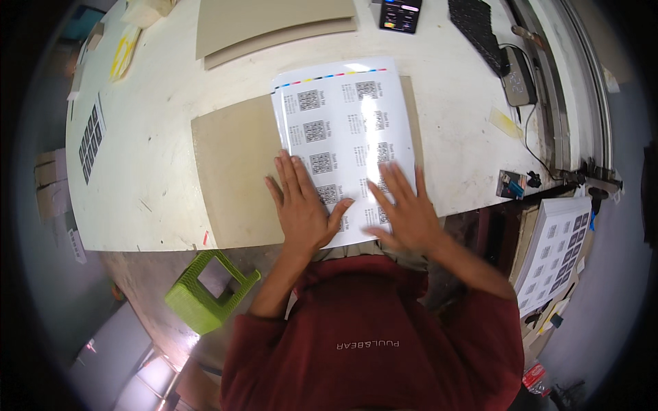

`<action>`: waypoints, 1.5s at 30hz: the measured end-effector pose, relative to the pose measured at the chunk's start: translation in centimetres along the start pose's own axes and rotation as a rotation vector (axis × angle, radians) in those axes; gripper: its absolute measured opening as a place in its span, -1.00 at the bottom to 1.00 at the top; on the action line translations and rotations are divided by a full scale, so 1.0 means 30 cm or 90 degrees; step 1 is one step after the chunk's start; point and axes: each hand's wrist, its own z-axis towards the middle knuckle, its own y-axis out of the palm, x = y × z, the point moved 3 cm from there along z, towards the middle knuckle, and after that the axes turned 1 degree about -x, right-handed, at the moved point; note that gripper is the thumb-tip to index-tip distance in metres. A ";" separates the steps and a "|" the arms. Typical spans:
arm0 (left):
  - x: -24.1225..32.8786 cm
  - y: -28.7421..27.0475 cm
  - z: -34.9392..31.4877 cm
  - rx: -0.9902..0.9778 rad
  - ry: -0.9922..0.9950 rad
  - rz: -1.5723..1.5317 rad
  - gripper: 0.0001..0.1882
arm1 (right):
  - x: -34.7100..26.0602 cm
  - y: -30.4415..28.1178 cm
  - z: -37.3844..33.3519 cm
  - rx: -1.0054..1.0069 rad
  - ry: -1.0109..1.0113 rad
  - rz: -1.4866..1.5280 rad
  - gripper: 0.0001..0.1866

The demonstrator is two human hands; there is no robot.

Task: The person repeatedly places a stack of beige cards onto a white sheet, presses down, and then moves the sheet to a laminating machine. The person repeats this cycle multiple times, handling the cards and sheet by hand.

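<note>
White table (151,151), edges bowed by the lens. Tan board (236,185) flat at its near side. Glossy printed sheet (348,137) lies on the board: two columns of square codes, colour strip at far end. Stack of printed sheets (554,253) off the table's right side. Cardboard box (46,179) beyond left side; contents unclear. Left hand (301,212) palm down across sheet's left edge, fingers extended, released. Right hand (413,218) blurred, over near right part, fingers spread, loose. Small box (511,184) by right table edge; contents cannot be told.
</note>
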 end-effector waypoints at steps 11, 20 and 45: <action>-0.186 -0.072 0.051 0.002 -0.014 -0.074 -0.17 | 0.465 -0.400 -1.394 0.500 0.927 -0.282 -0.41; -0.308 -0.150 0.194 0.084 0.002 0.237 -0.49 | 0.711 -0.221 -2.077 0.338 1.416 0.016 0.32; 0.870 -0.162 0.592 0.156 0.583 -0.187 -0.50 | 0.620 -0.979 -2.296 1.321 0.560 -0.127 -0.44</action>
